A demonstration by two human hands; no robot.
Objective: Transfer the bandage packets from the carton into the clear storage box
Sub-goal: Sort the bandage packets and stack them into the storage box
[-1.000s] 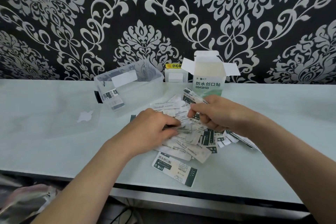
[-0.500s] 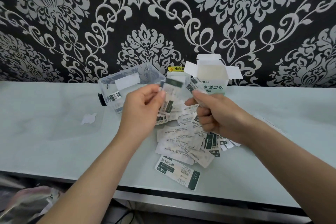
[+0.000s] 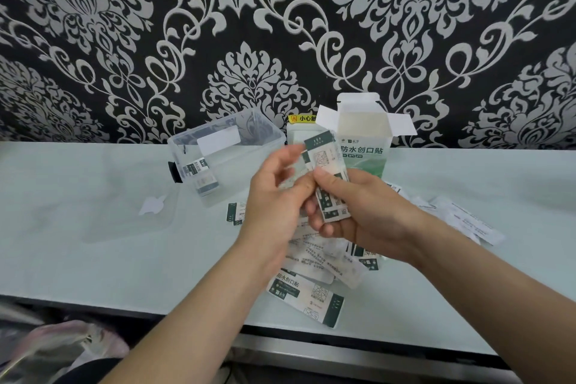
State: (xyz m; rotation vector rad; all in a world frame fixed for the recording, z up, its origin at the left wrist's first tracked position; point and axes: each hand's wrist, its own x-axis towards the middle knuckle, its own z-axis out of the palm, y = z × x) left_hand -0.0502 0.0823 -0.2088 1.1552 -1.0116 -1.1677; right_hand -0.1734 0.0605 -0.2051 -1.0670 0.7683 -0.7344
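A stack of white and dark green bandage packets (image 3: 325, 165) is held upright above the table, with my right hand (image 3: 358, 209) gripping its lower half. My left hand (image 3: 274, 196) pinches the stack's left side. Several loose packets (image 3: 314, 268) lie scattered on the table beneath both hands, one large packet (image 3: 307, 294) nearest the front edge. The open white and green carton (image 3: 366, 134) stands upright behind the hands, flaps spread. The clear storage box (image 3: 224, 153) sits to the left, holding a few packets (image 3: 202, 178).
The clear lid (image 3: 124, 212) of the box lies flat on the pale table to the left. A white item with a yellow label (image 3: 300, 121) stands between box and carton. More packets (image 3: 467, 221) lie to the right. A plastic bag (image 3: 53, 349) sits below the table edge.
Both hands rose from the pile on the table, each carrying packets, then came together; the packets are now gathered into one stack between them.
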